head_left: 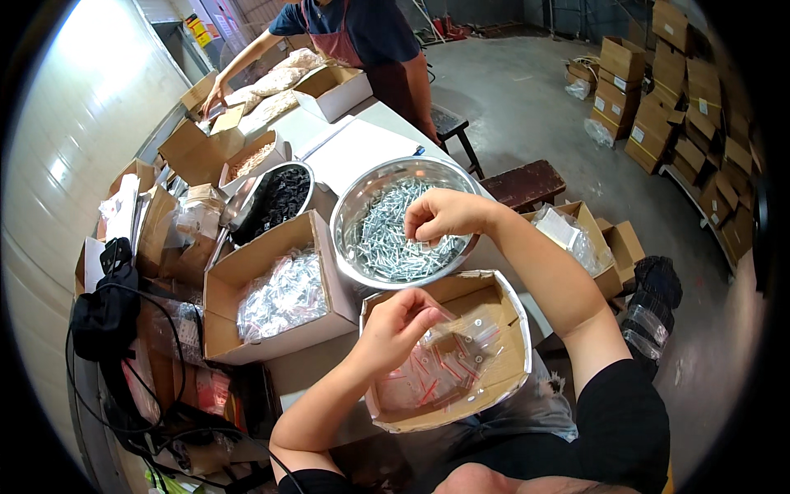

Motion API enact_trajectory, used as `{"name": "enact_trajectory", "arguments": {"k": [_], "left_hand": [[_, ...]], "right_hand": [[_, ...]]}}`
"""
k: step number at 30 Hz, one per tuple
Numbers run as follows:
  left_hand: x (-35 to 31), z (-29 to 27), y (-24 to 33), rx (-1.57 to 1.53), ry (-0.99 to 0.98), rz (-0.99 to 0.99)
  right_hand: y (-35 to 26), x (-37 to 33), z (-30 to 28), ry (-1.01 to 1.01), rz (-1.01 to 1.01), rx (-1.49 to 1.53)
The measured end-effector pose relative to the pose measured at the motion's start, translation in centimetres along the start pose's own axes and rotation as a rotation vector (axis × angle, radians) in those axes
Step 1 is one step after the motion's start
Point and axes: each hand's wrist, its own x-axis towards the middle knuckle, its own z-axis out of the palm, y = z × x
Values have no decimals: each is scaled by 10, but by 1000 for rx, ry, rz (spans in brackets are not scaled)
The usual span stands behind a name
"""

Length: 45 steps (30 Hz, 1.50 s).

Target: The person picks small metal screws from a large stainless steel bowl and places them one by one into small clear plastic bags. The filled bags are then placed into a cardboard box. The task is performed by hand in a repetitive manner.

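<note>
Screws [399, 235], silvery and loose, lay heaped in a wide metal bowl [347, 216] at the centre of the frame; its raised wall probably served to stop them scattering over the tabletop [395, 123]. The right hand [451, 212] hung over the heap with its fingers curled in toward the thumb, a pose that seemed suited to small pieces, though whether it grasped any screws could not be told. The left hand [385, 329], at the lower centre, appeared to pinch a clear bag [445, 314] between thumb and fingers, presumably because such thin film needed a light grip.

Beneath that hand, an open carton [516, 329] held more flat little bags with red strips, near the person's body and just below the bowl, likely so that both lay within short reach. Left of the bowl, a larger box [288, 344] contained a pile of shiny packets [284, 296], its sides apparently keeping them together. Beyond it, black pieces [284, 198] sat in another container, seemingly kept apart from the screws.
</note>
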Motion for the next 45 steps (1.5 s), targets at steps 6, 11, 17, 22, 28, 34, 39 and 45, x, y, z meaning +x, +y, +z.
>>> {"name": "enact_trajectory", "arguments": {"k": [6,11,17,22,28,34,39,45], "left_hand": [[0,-1,7,104,-2,277],[-3,-2,6,32,3,121],[-5,2,9,-149,-21,9],[0,2,0,112,-24,243],[-5,6,19,202,-20,35],[-4,6,13,447,-43,339],[-3,7,14,420,-72,374],[-12,11,25,338,106,247]], "right_hand": [[4,0,-4,37,21,90],[5,-1,-4,7,32,114],[-1,-2,0,17,95,78],[-5,1,8,46,117,-305],[-1,1,21,114,55,-770],[10,16,35,14,-211,-789],[9,18,39,-16,-72,-757],[3,15,40,33,-84,-802]]}}
